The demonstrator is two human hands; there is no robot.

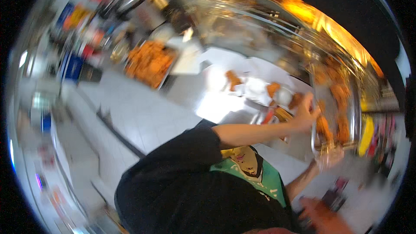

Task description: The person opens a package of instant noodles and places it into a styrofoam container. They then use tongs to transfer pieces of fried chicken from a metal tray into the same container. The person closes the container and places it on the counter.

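A metal tray (355, 120) with several golden-brown fried pieces, likely chicken (341, 94), is tilted at the right of the view. My left hand (305, 114) is closed around its long side rim. At the tray's near end, my right hand (330, 158) grips it, apparently in a clear plastic glove; blur hides the finger detail. A slim stick-like handle (351, 145) crosses the tray beside that hand. Close to my left hand, more brown fried pieces (273, 88) and white rounded items (283, 96) stand on white paper (266, 66).
A tray heaped with orange-brown fried pieces (151, 63) stands farther left on the metal counter. Behind the work surface runs a glass-and-metal case (279, 26) under warm light. A blurred shape like another person's hand (321, 214) shows at lower right. Tiled floor (136, 117) lies left.
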